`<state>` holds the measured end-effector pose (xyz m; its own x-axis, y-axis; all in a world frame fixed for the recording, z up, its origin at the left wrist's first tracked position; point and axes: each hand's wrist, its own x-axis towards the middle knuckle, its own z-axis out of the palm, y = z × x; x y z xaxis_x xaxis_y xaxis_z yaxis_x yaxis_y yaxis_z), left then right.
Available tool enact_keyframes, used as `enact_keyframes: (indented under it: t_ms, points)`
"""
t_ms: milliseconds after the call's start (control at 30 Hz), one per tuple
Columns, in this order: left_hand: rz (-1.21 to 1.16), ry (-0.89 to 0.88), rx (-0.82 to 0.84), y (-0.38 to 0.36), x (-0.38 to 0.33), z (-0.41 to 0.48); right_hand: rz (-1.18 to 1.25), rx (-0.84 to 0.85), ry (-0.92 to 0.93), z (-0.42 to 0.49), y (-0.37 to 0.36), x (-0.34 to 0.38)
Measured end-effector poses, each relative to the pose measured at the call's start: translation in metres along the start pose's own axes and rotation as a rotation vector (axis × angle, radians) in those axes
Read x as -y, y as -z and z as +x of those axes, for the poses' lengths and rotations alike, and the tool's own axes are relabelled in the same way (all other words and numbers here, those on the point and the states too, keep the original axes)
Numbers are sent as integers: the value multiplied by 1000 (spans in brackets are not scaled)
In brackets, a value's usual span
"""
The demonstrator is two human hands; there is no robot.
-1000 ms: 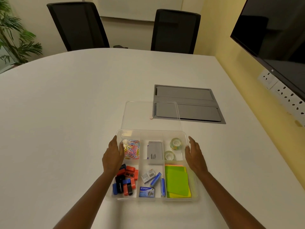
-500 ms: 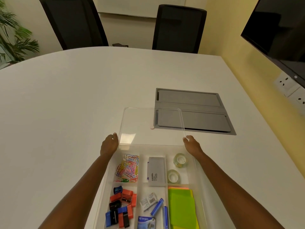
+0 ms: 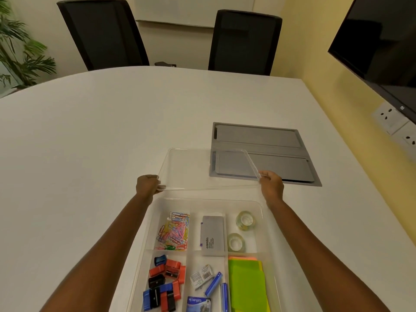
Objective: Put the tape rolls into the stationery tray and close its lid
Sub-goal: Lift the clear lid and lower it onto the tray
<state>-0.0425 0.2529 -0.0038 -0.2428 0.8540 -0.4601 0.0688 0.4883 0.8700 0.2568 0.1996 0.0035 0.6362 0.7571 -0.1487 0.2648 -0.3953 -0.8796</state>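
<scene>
Head view | I see both tape rolls (image 3: pixel 245 220) in the tray (image 3: pixel 267 221), far-right compartment | left hand (image 3: pixel 146 184), right hand (image 3: pixel 271 182) pinching lid (image 3: pixel 202 168) corners | closing remains.

Two tape rolls (image 3: pixel 240 231) lie in the tray's (image 3: pixel 144 224) far right compartment.

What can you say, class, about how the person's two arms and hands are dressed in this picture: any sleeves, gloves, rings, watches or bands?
Both forearms are bare as far as the picture shows: no sleeve reaches into view. The left hand and the right hand wear no gloves. No watch, bracelet or band shows at either wrist. No ring can be made out, though most fingers are curled away from the camera.
</scene>
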Motion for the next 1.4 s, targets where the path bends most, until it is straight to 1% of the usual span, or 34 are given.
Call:
enact_keyframes:
  t_ms: [100,200,300,500,633,700,767,867,967,1033,1167,1233,1300,1400]
  points:
    - [-171,-14,14,5,-15,-14,101,-19,61,-7,11,17]
    - [-304,22,36,13,-28,-31,219,-10,119,-19,24,35]
    - [-392,56,90,22,-33,-46,253,9,209,-32,40,45]
    - [-480,82,211,43,-32,-73,135,-24,500,-62,72,50]
    - [-490,96,290,58,-32,-98,-43,-19,696,-84,92,50]
    - [-509,105,323,66,-31,-110,-57,-11,741,-97,102,49]
    - [-551,101,335,73,-32,-120,-45,-38,787,-110,111,50]
    - [-642,51,394,82,-31,-133,0,-88,882,-130,123,60]
    - [-672,-41,482,83,-25,-140,114,-105,884,-149,131,75]
    - [-593,-124,465,82,-16,-142,193,-97,851,-160,135,83]
    - [-181,-341,374,79,5,-150,347,1,736,-175,139,92]
    - [-30,-424,312,78,13,-157,412,58,676,-180,141,91]
    - [-17,-503,293,80,18,-165,459,101,618,-186,141,89]
    - [-115,-561,291,86,24,-175,478,125,564,-195,142,85]
